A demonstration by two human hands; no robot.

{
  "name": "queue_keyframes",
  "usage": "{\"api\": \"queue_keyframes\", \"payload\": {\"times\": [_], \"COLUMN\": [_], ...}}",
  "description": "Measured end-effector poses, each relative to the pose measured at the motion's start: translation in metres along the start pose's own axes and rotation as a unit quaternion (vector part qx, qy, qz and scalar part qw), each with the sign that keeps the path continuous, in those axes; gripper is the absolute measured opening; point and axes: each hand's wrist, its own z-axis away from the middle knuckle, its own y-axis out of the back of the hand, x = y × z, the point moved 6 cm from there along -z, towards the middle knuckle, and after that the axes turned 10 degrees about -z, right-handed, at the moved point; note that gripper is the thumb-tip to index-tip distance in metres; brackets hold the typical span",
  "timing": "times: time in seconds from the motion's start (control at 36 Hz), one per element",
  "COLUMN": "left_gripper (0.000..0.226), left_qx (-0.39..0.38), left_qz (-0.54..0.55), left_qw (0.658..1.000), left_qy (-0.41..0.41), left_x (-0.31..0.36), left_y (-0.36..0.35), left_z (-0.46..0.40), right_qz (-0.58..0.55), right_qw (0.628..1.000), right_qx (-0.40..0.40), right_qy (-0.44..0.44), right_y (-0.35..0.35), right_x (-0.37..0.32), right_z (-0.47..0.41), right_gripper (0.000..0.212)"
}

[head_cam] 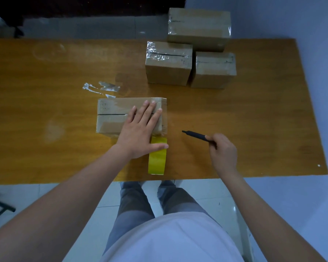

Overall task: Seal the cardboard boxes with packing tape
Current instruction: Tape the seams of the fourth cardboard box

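Observation:
A cardboard box (112, 114) lies near the middle of the wooden table (45, 76), its top seam running left to right, with clear tape over its right end. My left hand (140, 129) presses flat on the right part of the lid, fingers spread, thumb resting on the yellow tape roll (157, 159). The roll stands on edge against the box's near side. My right hand (222, 150) is to the right of the box, above the table, closed on a black pen-like cutter (194, 135) whose tip points left toward the box.
Three taped boxes stand at the back right: a large one (199, 27) at the far edge, two smaller ones (168, 63) (214, 69) in front. Scraps of clear tape (102, 88) stick to the table behind the near box. The table's near edge is close to my legs.

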Motion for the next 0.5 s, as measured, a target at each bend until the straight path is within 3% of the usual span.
{"api": "queue_keyframes", "payload": {"times": [0.08, 0.25, 0.31, 0.39, 0.44, 0.5], "left_gripper": [0.111, 0.11, 0.11, 0.112, 0.112, 0.112], "left_qx": [0.001, 0.0, 0.0, 0.003, 0.009, 0.007], "left_qz": [0.004, 0.0, 0.0, 0.001, 0.006, 0.013], "left_qw": [1.0, 1.0, 1.0, 1.0, 1.0, 1.0], "left_qy": [0.0, 0.003, 0.004, 0.002, -0.001, -0.004], "left_x": [0.0, 0.0, 0.001, 0.0, 0.0, 0.001], "left_y": [0.001, 0.002, 0.002, 0.002, 0.002, 0.001], "left_z": [0.0, 0.0, 0.0, 0.0, 0.0, 0.001], "right_qz": [-0.07, 0.032, 0.018, -0.184, -0.308, -0.362], "right_qw": [0.993, 0.995, 0.993, 0.971, 0.925, 0.883], "right_qx": [-0.007, -0.059, -0.081, -0.107, -0.162, -0.238], "right_qy": [-0.091, -0.079, -0.085, -0.113, -0.152, -0.182], "right_y": [-0.021, -0.06, -0.065, -0.065, -0.071, -0.084], "right_x": [0.013, 0.02, 0.013, -0.017, -0.041, -0.056], "right_z": [-0.007, -0.008, -0.007, -0.005, -0.001, 0.006], "right_gripper": [0.014, 0.022, 0.028, 0.034, 0.033, 0.029]}}
